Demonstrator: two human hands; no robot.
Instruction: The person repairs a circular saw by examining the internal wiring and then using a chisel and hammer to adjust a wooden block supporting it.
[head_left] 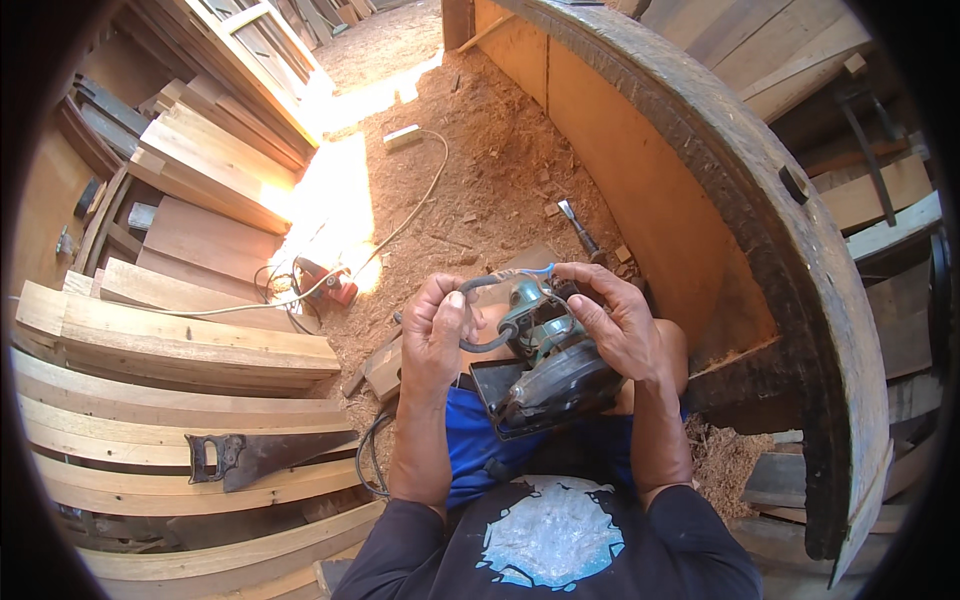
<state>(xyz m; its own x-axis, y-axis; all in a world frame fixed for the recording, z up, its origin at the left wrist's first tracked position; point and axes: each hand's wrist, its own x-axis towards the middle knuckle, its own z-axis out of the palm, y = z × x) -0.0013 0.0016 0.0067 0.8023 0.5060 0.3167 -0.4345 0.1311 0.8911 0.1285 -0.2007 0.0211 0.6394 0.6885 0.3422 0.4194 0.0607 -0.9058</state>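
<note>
A green and black circular saw (545,375) rests across my lap, over blue shorts. Its dark grey power cord (484,347) loops up from the body to my left hand (438,322), whose thumb and fingers are closed around it near its end. Thin wires stick out of the sheath there, and a blue wire (540,271) runs across to my right hand (622,325). The right fingertips pinch at the far end of that wire, above the saw. What exactly lies between those fingertips is too small to see.
At left, stacked planks (180,335) carry a handsaw (265,457). A red power tool (325,285) lies on the floor, with a pale cable leading to a white socket block (403,138). A chisel (578,228) is ahead; a heavy dark-edged bench (745,180) curves along my right.
</note>
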